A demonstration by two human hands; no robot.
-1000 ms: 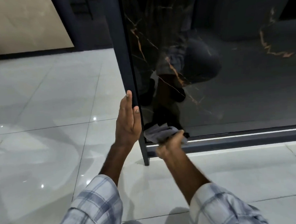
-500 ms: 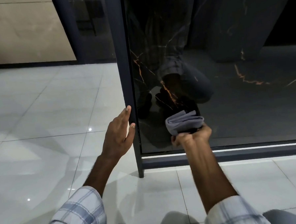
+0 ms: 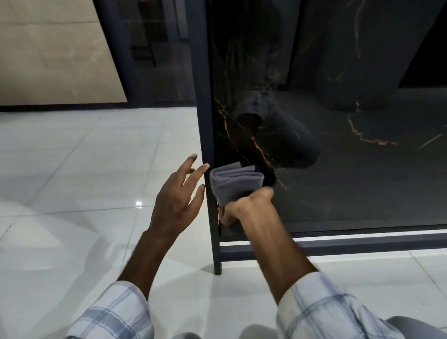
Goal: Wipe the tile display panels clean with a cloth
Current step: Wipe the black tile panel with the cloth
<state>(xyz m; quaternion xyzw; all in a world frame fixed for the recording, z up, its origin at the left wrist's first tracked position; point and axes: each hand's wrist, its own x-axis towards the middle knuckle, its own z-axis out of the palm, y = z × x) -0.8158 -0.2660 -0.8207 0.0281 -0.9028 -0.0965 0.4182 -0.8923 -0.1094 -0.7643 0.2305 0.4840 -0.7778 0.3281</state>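
— How's the panel (image 3: 359,162) look?
— Glossy black, orange veins, dark frame (image 3: 204,118).
— Hands?
— Right hand (image 3: 241,207) grips the folded grey cloth (image 3: 236,181) against its lower left corner; left hand (image 3: 176,197) spread, fingertips at the frame.

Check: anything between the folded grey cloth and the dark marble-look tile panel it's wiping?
Nothing visible. The right hand grips the folded grey cloth against the dark marble-look tile panel, beside the dark metal frame post. The left hand is open, left of the post, off the panel face.
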